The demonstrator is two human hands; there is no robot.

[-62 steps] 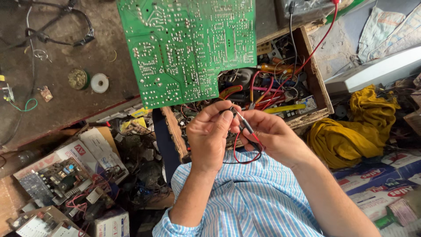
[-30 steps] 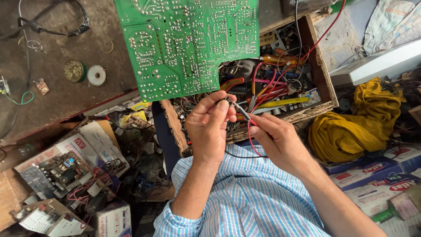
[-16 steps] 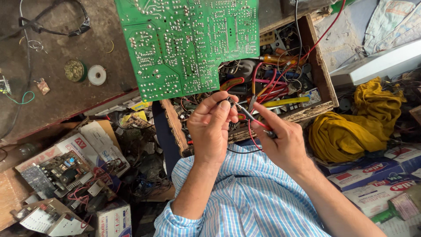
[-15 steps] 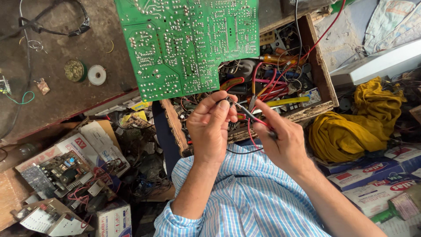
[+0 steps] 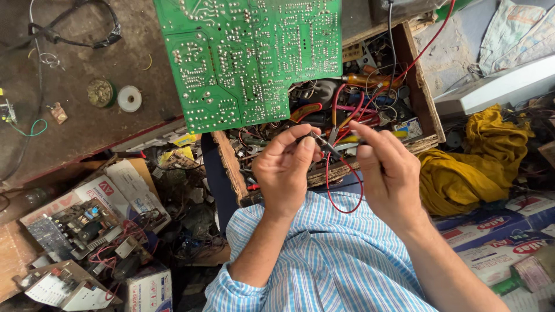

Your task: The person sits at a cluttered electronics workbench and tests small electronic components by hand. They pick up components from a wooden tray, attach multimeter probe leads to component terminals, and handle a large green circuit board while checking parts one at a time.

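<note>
While the green circuit board (image 5: 248,58) is leaning solder-side up over the wooden box (image 5: 425,98) of wires and parts, both hands are meeting just below its lower edge. The left hand (image 5: 286,167) is pinching one end of a thin red wire (image 5: 344,199) between thumb and fingertips, curled narrow. The right hand (image 5: 387,173) is gripping a small tool, seemingly tweezers or cutters (image 5: 326,144), whose tip is touching the wire at the left fingertips. The wire is looping down between the two hands, over the striped blue shirt (image 5: 324,260). Left of the board, a solder spool (image 5: 129,99) is lying on the dark bench (image 5: 69,133). A yellow cloth (image 5: 462,167) is bunching right of the box.
</note>
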